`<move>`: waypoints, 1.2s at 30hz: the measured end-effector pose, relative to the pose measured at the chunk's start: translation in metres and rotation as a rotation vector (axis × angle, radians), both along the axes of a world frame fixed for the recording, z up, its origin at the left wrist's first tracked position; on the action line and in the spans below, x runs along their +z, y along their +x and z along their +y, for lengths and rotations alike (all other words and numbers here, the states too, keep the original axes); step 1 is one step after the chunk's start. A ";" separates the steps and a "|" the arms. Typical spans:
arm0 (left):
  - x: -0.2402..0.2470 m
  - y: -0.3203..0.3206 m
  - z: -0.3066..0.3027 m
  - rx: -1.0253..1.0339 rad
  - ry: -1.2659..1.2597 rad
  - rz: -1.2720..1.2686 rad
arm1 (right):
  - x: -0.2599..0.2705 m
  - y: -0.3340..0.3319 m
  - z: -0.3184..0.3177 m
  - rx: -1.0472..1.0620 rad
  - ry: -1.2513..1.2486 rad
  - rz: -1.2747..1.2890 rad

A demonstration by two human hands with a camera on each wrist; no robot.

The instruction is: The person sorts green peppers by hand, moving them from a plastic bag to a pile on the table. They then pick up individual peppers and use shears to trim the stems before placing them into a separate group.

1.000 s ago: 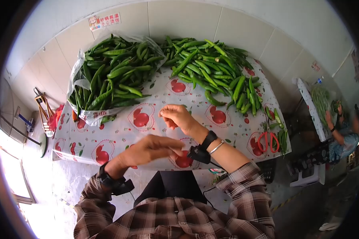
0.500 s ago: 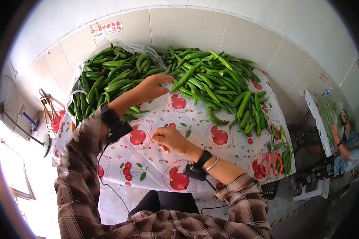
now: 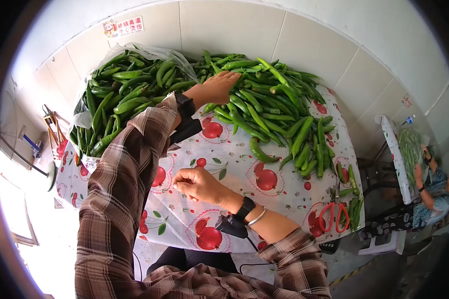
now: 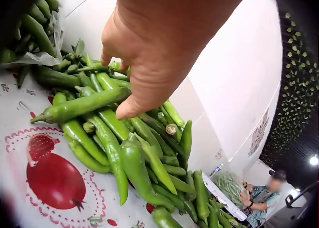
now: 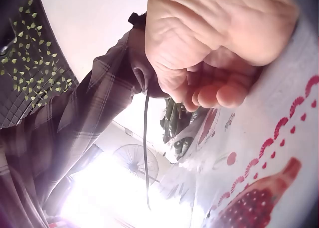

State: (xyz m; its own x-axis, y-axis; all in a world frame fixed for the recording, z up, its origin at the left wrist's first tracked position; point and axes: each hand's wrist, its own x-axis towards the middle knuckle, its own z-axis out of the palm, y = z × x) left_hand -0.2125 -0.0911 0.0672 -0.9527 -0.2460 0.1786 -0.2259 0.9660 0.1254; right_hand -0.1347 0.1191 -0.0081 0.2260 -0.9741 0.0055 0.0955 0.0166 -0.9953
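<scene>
My left hand (image 3: 217,88) reaches over the left side of a heap of green chili peppers (image 3: 279,99). In the left wrist view, its thumb (image 4: 130,107) and fingers are spread apart, straddling a long green chili pepper (image 4: 82,106) on top of the heap. The fingers' far ends are partly hidden behind the hand. My right hand (image 3: 199,185) hovers low over the front of the table, fingers loosely curled. Seen from the right wrist, those curled fingers (image 5: 232,94) have nothing visible in them.
A plastic bag full of darker green peppers (image 3: 129,89) stands at the left. Red-handled scissors (image 3: 334,217) lie at the right edge beside a few loose peppers (image 3: 355,209). The patterned tablecloth (image 3: 229,199) covers the table. Another person (image 3: 429,184) works at a far-right table.
My left hand has swung from near the front of the table, past the bag, onto the pepper heap. The right hand has shifted slightly left and nearer my body.
</scene>
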 end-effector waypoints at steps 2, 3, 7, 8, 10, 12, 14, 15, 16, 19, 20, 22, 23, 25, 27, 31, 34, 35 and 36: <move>0.001 -0.001 0.000 0.045 0.001 -0.048 | 0.001 0.000 0.001 0.006 -0.006 0.008; 0.001 -0.001 0.000 0.050 0.005 -0.048 | 0.002 0.000 0.001 0.005 0.004 0.010; 0.012 0.001 0.008 0.090 -0.101 -0.128 | 0.002 0.000 0.000 0.003 0.032 -0.002; 0.013 0.001 0.008 0.115 -0.157 -0.167 | 0.001 0.000 -0.001 0.003 0.033 -0.004; 0.016 0.003 0.009 0.102 -0.188 -0.175 | 0.000 -0.001 -0.001 0.016 0.023 -0.002; 0.006 0.002 -0.002 0.090 -0.222 -0.181 | 0.000 -0.001 -0.001 0.014 0.021 -0.001; -0.009 0.003 -0.011 -0.027 -0.234 0.049 | 0.001 0.000 -0.001 0.013 0.016 0.000; -0.010 0.003 -0.013 -0.026 -0.236 0.049 | 0.001 0.000 -0.001 0.012 0.018 0.003; -0.011 0.002 -0.015 -0.010 -0.148 0.018 | 0.001 0.000 -0.001 0.010 0.021 0.007; -0.007 0.004 -0.010 0.002 -0.084 0.009 | 0.003 0.001 0.000 -0.026 0.013 -0.006; -0.008 0.006 -0.009 0.000 -0.106 0.031 | 0.003 0.002 0.000 -0.026 0.014 -0.008; -0.006 0.005 -0.009 0.013 -0.077 -0.023 | 0.004 0.001 0.001 -0.025 0.015 -0.009; -0.004 0.006 -0.008 0.025 -0.048 -0.077 | 0.004 0.000 0.000 -0.024 0.015 -0.010; -0.001 0.010 -0.006 0.050 -0.040 -0.092 | 0.004 0.000 0.000 -0.022 -0.001 0.007; -0.004 0.016 -0.006 0.079 -0.030 -0.110 | 0.003 0.000 0.000 -0.020 0.006 0.007; -0.009 0.032 -0.006 0.021 0.074 -0.013 | 0.003 0.001 0.000 -0.027 0.045 -0.007; -0.007 0.044 0.007 0.049 0.132 0.017 | 0.007 -0.001 0.003 -0.006 0.045 0.031; -0.003 0.052 0.013 0.091 0.144 0.043 | 0.007 -0.002 0.002 0.037 0.036 0.033; 0.000 0.056 0.020 0.119 0.147 0.012 | 0.006 -0.003 0.002 0.022 0.025 0.057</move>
